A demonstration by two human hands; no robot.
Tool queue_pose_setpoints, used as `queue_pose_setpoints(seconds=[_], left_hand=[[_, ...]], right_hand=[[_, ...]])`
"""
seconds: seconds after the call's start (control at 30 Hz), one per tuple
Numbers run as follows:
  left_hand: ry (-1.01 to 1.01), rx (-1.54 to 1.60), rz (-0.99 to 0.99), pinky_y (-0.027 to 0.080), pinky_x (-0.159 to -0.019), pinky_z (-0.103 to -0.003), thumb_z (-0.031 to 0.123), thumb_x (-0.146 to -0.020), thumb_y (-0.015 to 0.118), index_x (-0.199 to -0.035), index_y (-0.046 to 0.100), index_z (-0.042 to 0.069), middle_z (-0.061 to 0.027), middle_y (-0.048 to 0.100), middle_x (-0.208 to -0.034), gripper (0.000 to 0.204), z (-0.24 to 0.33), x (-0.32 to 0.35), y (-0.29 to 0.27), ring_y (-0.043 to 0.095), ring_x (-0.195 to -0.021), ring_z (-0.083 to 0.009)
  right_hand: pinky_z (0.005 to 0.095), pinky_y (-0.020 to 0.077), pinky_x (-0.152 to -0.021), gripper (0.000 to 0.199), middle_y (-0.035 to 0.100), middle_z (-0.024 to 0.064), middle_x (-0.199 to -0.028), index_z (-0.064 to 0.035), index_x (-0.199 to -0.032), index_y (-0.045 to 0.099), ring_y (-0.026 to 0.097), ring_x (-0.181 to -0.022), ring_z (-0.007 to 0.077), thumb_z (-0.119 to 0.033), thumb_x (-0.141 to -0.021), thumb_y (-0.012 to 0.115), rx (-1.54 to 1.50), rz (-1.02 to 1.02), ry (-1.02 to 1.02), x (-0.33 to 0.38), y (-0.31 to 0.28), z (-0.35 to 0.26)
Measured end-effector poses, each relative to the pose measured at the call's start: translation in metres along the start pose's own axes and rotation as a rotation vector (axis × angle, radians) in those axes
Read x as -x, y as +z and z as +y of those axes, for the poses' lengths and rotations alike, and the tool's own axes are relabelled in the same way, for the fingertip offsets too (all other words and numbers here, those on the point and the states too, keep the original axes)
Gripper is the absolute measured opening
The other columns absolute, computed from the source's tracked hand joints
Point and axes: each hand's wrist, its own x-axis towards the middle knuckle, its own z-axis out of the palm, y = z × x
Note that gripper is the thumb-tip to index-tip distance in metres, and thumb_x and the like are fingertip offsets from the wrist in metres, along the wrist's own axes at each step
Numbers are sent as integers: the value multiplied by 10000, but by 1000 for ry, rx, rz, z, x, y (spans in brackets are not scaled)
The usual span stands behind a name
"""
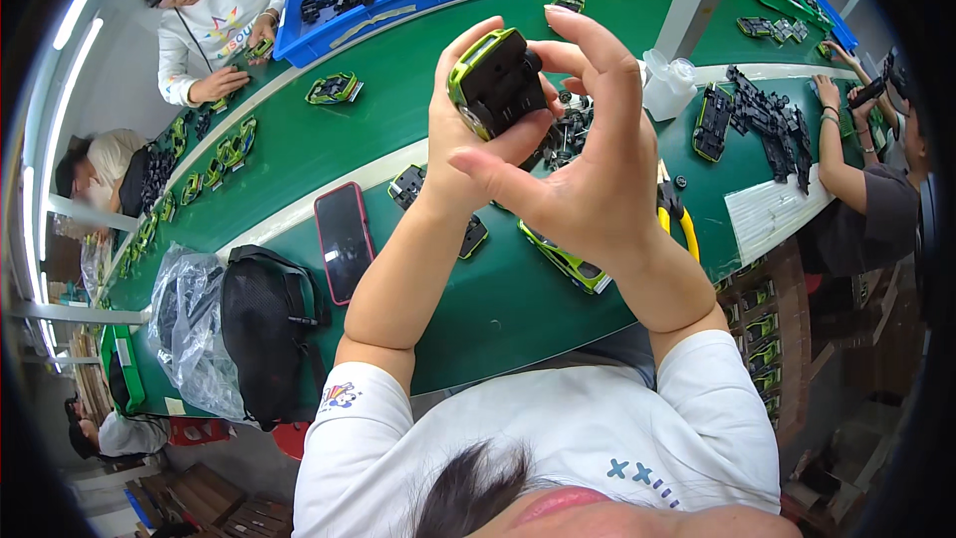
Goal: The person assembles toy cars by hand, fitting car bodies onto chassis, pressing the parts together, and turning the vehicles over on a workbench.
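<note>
My left hand (pixel 460 134) is closed around a toy car (pixel 501 80) with a lime-green body and a black underside, held up over the green table. My right hand (pixel 602 149) is beside it with thumb and index finger spread wide. One of its fingertips is close to the car's right side; whether it touches I cannot tell. Behind my hands lies a pile of small black and metal parts (pixel 570 130), partly hidden. Below them on the table are a green toy car (pixel 563 261) and a black toy-car chassis (pixel 406 185). Yellow-handled pliers (pixel 677 217) lie by my right wrist.
A phone (pixel 344 244), a black bag (pixel 264 334) and a clear plastic bag (pixel 194 329) lie to the left. A blue bin (pixel 398 15) of black parts stands at the back. A white bottle (pixel 667 88) stands near black chassis parts (pixel 772 120). Other people work around the table.
</note>
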Motion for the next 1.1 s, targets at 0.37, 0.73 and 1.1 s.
queue_pose_setpoints(seconds=[0.37,0.73,1.1], left_hand=[[52,96,83,535,-713,-282,-102,-716,650,-1350,315,60,-127,589,-957,735,-3,4,9,608,-814,-179],[123,-60,189,533,-680,-255,-109,-740,618,-1330,326,53,-124,583,-947,678,-3,4,10,606,-816,-167],[-31,398,292,536,-695,-285,25,-862,541,-1265,448,63,-127,592,-969,416,1,0,13,615,-797,-196]], right_hand=[[395,482,-765,761,603,119,-911,-47,-1248,415,616,-828,266,-261,-627,800,11,151,-33,0,7,10],[341,487,-812,772,524,114,-1145,-31,-1253,407,619,-973,246,-216,-626,818,29,44,-1,2,10,14],[411,477,-743,698,591,141,-883,-49,-1191,435,589,-823,315,-267,-624,780,-62,126,19,-3,10,19]])
